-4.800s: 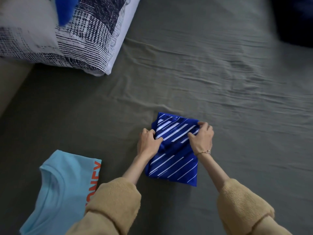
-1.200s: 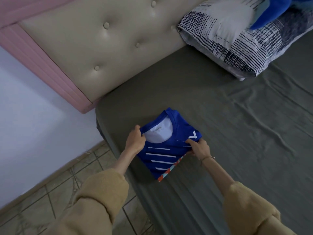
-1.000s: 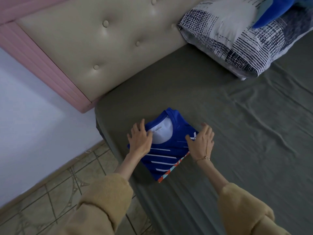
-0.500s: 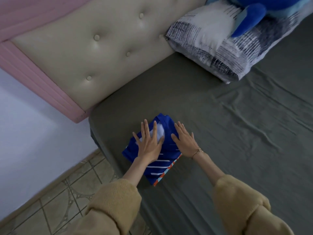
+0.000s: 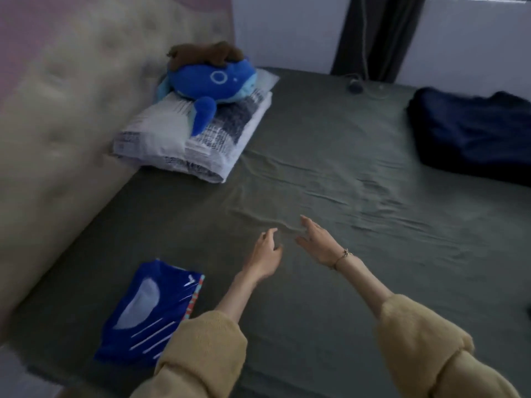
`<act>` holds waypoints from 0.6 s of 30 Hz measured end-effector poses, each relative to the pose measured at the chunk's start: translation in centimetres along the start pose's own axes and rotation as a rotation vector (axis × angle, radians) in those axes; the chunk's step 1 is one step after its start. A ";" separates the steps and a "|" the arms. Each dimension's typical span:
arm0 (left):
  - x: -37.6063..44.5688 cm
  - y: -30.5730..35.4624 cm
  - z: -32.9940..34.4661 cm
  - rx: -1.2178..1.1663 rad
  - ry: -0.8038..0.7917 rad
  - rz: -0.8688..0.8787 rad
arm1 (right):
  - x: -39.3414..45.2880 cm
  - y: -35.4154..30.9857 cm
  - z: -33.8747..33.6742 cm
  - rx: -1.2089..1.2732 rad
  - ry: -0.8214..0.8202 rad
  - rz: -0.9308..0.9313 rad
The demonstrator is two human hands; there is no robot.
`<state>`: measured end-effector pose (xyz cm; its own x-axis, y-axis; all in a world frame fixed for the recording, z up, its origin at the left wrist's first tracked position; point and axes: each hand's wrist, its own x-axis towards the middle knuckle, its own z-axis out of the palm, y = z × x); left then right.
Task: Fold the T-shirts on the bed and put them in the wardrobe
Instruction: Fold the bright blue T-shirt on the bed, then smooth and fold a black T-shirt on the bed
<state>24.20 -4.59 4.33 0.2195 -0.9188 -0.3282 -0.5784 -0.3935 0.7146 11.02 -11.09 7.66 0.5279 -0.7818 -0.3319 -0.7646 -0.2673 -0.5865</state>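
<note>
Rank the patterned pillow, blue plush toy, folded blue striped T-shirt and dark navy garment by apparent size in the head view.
1. Dark navy garment, cut off by the frame
2. Black-and-white patterned pillow
3. Folded blue striped T-shirt, though nearer the camera, so unsure against the pillow
4. Blue plush toy

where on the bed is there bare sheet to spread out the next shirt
The widest bare stretch of sheet lies between the pillow and the dark navy garment, just beyond both hands. Another runs near the edge, right of the folded blue T-shirt. The headboard side is crowded with pillow and plush toy.
</note>
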 end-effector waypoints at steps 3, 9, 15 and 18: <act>0.1 5.9 4.2 -0.001 -0.104 0.068 | -4.5 5.4 -4.2 0.066 0.084 0.142; -0.7 16.5 13.4 0.064 -0.282 0.202 | -15.3 16.8 -10.4 0.189 0.235 0.381; -3.8 25.8 25.2 0.174 -0.472 0.313 | -26.1 27.9 -13.9 0.287 0.327 0.592; -5.6 29.5 31.2 0.200 -0.554 0.337 | -30.6 32.7 -15.1 0.300 0.345 0.656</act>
<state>-18.59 -10.01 8.04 -0.4026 -0.8166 -0.4137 -0.6902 -0.0261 0.7232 -35.74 -4.41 9.75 -0.1769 -0.8704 -0.4596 -0.7213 0.4323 -0.5411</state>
